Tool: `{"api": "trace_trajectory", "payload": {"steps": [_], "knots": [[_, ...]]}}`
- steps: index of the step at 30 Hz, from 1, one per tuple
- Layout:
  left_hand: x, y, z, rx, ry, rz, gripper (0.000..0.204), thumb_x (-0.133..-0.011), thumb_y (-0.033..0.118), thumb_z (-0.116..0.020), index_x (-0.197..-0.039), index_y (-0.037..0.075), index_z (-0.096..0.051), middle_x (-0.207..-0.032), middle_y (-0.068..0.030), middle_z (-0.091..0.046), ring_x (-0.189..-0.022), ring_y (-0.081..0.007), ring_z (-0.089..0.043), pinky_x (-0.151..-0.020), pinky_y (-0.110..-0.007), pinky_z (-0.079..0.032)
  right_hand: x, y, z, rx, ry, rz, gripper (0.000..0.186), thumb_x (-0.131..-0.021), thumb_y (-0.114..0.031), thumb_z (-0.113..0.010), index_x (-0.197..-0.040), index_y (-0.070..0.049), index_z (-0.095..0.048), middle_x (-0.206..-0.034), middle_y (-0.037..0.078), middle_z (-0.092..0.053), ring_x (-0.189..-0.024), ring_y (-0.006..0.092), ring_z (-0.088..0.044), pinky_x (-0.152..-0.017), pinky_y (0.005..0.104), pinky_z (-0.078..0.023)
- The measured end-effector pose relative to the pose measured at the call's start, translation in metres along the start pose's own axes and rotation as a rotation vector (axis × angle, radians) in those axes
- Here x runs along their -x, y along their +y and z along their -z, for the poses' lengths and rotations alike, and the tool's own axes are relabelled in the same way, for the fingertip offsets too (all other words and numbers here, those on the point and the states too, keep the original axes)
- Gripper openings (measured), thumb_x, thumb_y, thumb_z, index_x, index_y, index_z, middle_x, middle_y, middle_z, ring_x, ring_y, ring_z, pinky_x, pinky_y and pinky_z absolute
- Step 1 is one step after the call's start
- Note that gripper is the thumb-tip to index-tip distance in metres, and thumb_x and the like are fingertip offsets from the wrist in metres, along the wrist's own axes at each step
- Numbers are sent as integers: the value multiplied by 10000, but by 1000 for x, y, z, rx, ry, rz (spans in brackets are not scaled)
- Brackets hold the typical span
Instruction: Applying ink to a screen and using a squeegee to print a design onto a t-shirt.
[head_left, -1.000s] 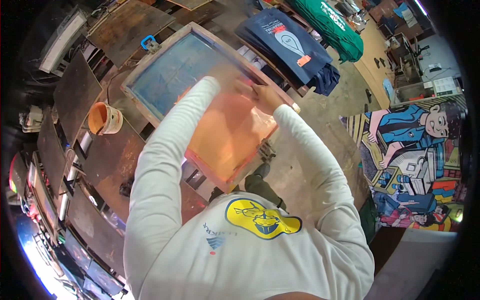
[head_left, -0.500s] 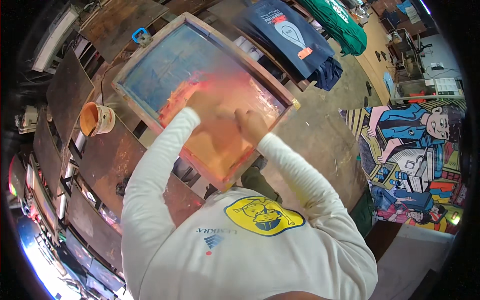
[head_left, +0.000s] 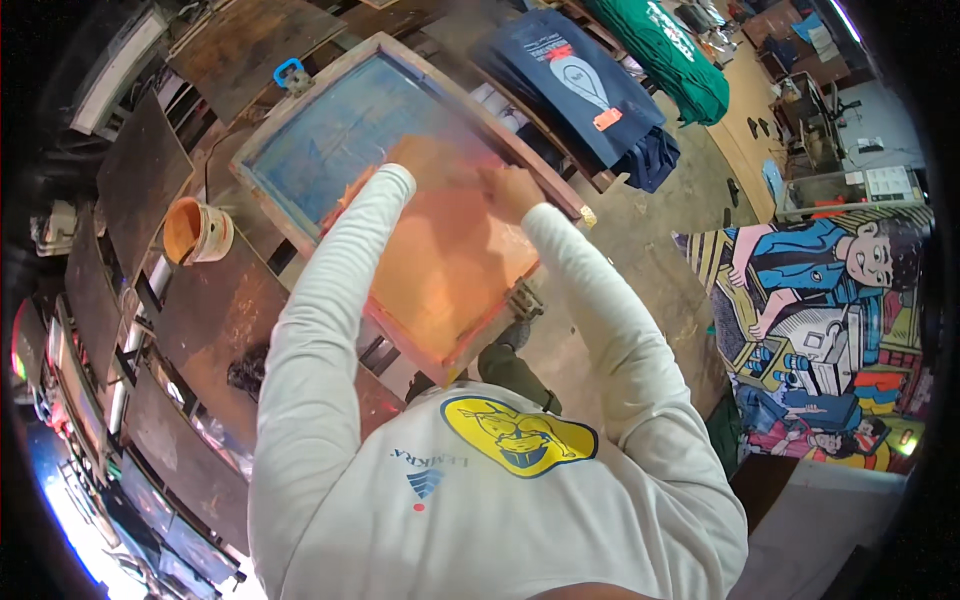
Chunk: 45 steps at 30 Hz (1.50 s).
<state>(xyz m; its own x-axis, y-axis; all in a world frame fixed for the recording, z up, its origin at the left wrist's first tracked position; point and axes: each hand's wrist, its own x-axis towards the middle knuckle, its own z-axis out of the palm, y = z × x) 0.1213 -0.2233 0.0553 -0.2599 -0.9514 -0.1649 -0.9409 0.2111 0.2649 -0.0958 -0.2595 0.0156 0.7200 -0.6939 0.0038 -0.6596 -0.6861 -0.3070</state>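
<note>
Across the middle of the head view, a wooden frame point(head_left: 272, 208) lies tilted flat before the person, one corner toward the body, with a mesh point(head_left: 345, 130) inside it: blue at the far end, under an orange layer point(head_left: 440, 290) at the near end. The left hand point(head_left: 428, 158) is over the mesh, near its middle; the right hand point(head_left: 515, 192) is beside the frame's right rail, its fingers apparently curled. Both are blurred, and whether either grips anything cannot be told. A metal clamp point(head_left: 522, 298) sits at the right near edge, and a blue-handled fitting point(head_left: 290, 75) at the far left corner. Left of the frame, a bucket point(head_left: 197, 232) stands on the dark table point(head_left: 215, 320).

As for handling, the frame looks stiff and broad, probably awkward rather than very heavy; the mesh is likely thin, taut and easily torn, and the orange layer probably wet and slippery. The best hold would be the bare outer wood of two opposite rails, clear of the orange.

Compared with half a second ago, both hands are farther from the body and the arms reach straighter. More of the near orange area lies uncovered, and the metal clamp, then behind the right sleeve, now shows.
</note>
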Motion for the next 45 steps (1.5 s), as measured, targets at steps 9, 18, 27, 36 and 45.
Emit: {"api": "trace_trajectory", "payload": {"steps": [9, 18, 27, 36, 45], "knots": [[93, 44, -70, 223, 283, 286, 384, -675, 381, -809, -856, 116, -598, -769, -133, -676, -753, -365, -669, -656, -481, -515, 52, -22, -14, -112, -53, 186, 235, -744, -159, -697, -972, -121, -651, -813, 152, -673, -781, 373, -657, -690, 483, -518], [92, 40, -42, 158, 146, 87, 396, -655, 389, -838, -795, 98, -608, -738, -143, -659, -727, -367, -659, -640, -479, -508, 85, -40, -8, -249, -98, 119, 267, -727, -136, -692, -987, -101, -637, -745, 159, -648, -728, 375, -649, -672, 488, -512], [-45, 58, -19, 65, 11, -179, 491, -608, 502, -856, -884, 138, -676, -846, -147, -706, -807, -376, -674, -714, -470, -537, 86, 14, 10, -44, 108, -204, 238, -782, -201, -684, -943, -55, -587, -740, 214, -659, -724, 426, -656, -678, 530, -514], [58, 15, -43, 150, 44, -235, 369, -619, 330, -854, -816, 106, -638, -790, -132, -681, -757, -362, -659, -683, -467, -518, 114, -88, -43, -262, 40, -225, 225, -768, -104, -641, -964, -47, -545, -726, 203, -652, -720, 407, -660, -676, 509, -523], [18, 9, -45, 76, 168, -342, 423, -593, 404, -867, -817, 107, -664, -777, -154, -678, -744, -374, -664, -658, -468, -520, 100, -53, -17, -255, 97, -188, 207, -772, -120, -642, -953, -63, -561, -741, 195, -653, -706, 426, -646, -669, 515, -513]]}}
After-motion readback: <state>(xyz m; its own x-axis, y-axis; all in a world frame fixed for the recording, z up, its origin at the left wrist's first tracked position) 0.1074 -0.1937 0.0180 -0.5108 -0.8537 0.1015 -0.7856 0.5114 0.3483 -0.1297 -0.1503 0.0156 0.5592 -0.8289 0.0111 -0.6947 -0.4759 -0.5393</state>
